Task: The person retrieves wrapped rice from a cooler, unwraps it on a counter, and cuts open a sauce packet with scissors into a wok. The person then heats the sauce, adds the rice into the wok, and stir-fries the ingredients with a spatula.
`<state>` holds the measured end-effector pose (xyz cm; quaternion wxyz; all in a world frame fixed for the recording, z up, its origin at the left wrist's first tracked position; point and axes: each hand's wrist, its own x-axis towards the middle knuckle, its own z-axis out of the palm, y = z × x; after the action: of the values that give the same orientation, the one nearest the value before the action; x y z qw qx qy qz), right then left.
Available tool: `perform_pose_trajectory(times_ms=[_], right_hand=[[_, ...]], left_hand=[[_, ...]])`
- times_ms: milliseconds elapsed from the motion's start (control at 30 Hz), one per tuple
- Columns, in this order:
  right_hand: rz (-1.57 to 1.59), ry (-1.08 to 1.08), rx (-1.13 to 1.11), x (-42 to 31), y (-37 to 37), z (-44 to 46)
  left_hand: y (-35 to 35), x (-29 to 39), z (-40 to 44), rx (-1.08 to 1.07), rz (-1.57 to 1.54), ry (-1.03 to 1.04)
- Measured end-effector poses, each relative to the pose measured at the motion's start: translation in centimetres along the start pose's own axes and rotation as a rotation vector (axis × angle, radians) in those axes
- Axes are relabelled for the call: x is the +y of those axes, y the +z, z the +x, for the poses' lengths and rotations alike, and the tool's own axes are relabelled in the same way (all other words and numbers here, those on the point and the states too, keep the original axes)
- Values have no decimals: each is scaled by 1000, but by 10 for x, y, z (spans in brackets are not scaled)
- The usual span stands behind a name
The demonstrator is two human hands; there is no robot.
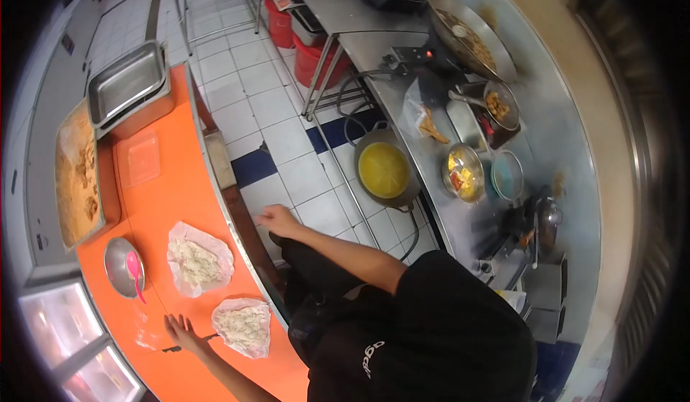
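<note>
My left hand [188, 334] is above the orange table [162, 211], fingers spread, holding nothing. Under its wrist lies a dark, thin, long object [171, 349], partly hidden. Just beside it sits an open white paper [265, 319] with a pale, crumbly, flour-like heap [241, 326]. A second paper [225, 243] with a similar heap [194, 262] lies farther along the table. Next to this, a metal bowl [113, 267] has a pink spoon [134, 269] in it. My right hand [279, 222] hangs beyond the table edge, over the floor, its fingers loosely curled and nothing visible in them.
A metal tray [108, 215] of orange-brown coating and stacked steel pans [128, 78] stand on the table. Behind me, a steel counter [402, 100] carries a large wok [471, 35] and bowls of food. A pot of yellow liquid [384, 172] is low beside the counter.
</note>
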<state>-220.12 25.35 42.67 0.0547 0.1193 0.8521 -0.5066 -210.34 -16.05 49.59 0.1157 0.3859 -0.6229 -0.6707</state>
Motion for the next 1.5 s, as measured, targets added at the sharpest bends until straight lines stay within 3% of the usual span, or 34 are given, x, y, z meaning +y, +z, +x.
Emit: perform_pose_trajectory(times_ms=[67,133,300,367,500,633,733,833,867,933,967,1000,1067,1167,1233,1367,1500], right_hand=[[-88,45,-15,17,-63,-29],[158,204,-8,46,-111,-59],[349,134,197,103,-183,-116],[471,366,198,113,-206,-125],[274,313,400,119,-242,-121],[378,394,408,144,-291,-98],[655,439,320,159,-331,-77],[1334,474,754,163,-370,-52],[1350,468,757,170,-386,-42],[1404,395,1085,191,-413,-25],[1427,389,1091,211,-423,-9],[1354,521,1351,244,-426,10],[1284,688,1630,267,-440,31],[1226,867,1785,264,-471,38],[1246,1065,1766,248,-492,40],[1306,1232,1721,207,-517,40],[775,1376,1506,215,-507,51]], left_hand=[[12,36,-14,6,38,117],[35,60,-21,-12,33,170],[121,109,-49,-179,38,301],[161,109,-54,-281,14,322],[259,99,-71,-483,37,292],[371,79,-99,-632,77,224],[454,72,-128,-843,71,199],[519,81,-175,-881,117,225],[537,83,-182,-919,128,231],[567,82,-188,-956,159,213],[580,81,-198,-988,171,186],[593,82,-206,-1024,188,156],[617,77,-198,-1062,249,136],[652,77,-191,-1140,296,72],[683,77,-183,-1166,315,26],[738,84,-192,-1193,390,-24],[803,91,-180,-1330,453,-4]])
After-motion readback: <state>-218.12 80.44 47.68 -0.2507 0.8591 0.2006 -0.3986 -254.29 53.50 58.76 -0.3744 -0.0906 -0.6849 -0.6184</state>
